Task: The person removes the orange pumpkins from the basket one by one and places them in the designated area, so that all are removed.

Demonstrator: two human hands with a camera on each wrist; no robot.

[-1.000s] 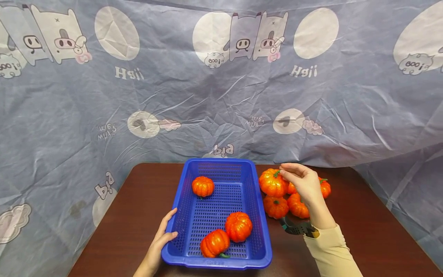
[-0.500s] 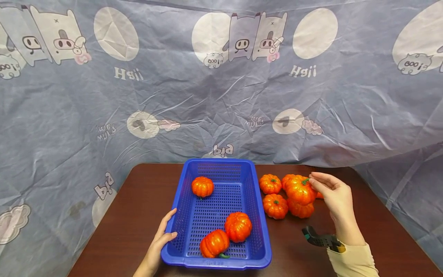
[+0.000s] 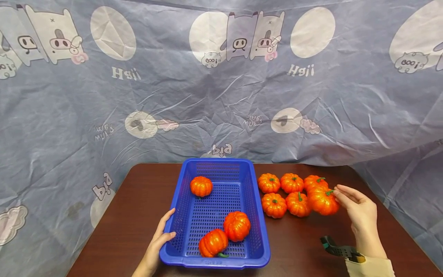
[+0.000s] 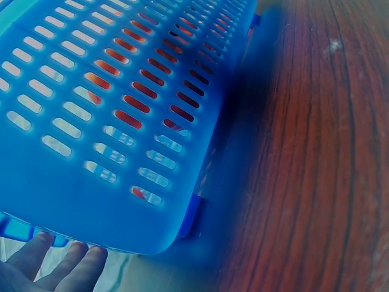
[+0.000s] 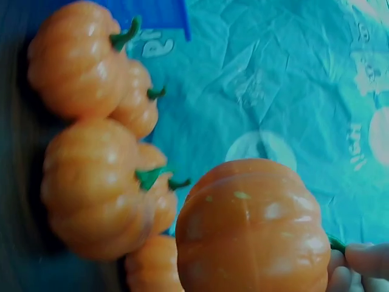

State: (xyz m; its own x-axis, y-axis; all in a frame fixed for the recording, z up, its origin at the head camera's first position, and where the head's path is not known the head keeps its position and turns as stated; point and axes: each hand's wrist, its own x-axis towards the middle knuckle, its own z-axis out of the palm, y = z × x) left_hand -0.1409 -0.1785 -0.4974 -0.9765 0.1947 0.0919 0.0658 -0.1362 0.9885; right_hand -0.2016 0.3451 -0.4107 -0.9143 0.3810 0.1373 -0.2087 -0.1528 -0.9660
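My right hand (image 3: 360, 209) pinches the green stem of a small orange pumpkin (image 3: 322, 201) at the right of the table. In the right wrist view this pumpkin (image 5: 252, 228) fills the lower middle, with the fingertips at its stem. Whether its base touches the table cannot be told. My left hand (image 3: 154, 244) holds the left rim of a blue slotted plastic basket (image 3: 216, 263). Its fingertips (image 4: 91, 258) show at the basket's edge in the left wrist view. Inside lie three pumpkins: one at the back left (image 3: 201, 186), two near the front (image 3: 237, 226).
Several more pumpkins (image 3: 274, 205) stand close together in two rows right of the basket, on a dark brown table (image 3: 294, 246). A grey printed cloth (image 3: 221, 96) hangs behind the table. A dark strap-like device (image 3: 340, 250) is on the right wrist.
My right hand has carried its pumpkin from beside the basket's right edge rightward and nearer, to the right end of the group. The left hand and basket stay put.
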